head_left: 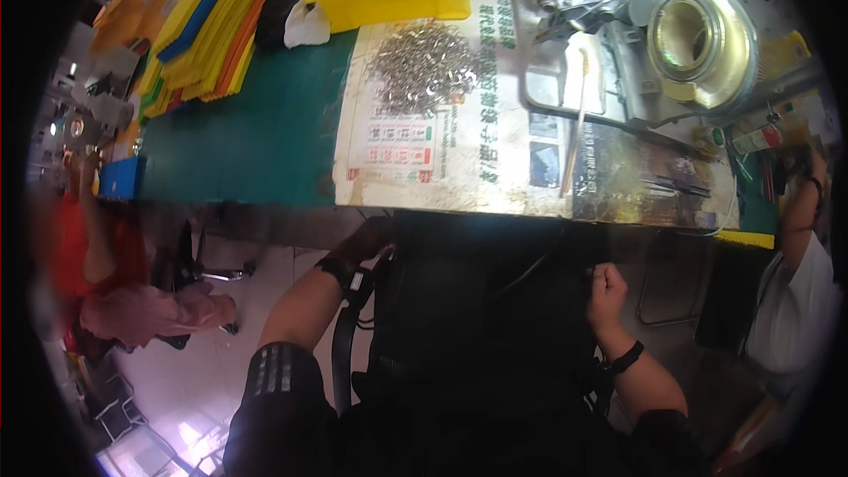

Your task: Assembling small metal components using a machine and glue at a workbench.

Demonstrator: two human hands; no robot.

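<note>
My left hand (369,241) is below the front edge of the bench, beside my dark-clothed lap. It lies in shadow, so its fingers are hard to make out. On the other side of my lap, my right hand (606,294) is closed with the fingers curled in. Whatever it may hold is hidden. Both hands are off the bench top. A heap of small shiny metal pieces (426,66) is spread on a printed paper sheet (389,178) on the bench, beyond my hands.
A yellow tray (389,5) stands behind the metal heap. Stacked yellow, blue and orange bins (221,22) lean at the far left. A lit ring magnifier (689,35) and a thin stick (576,137) are at the right. Other people (97,247) sit at both sides.
</note>
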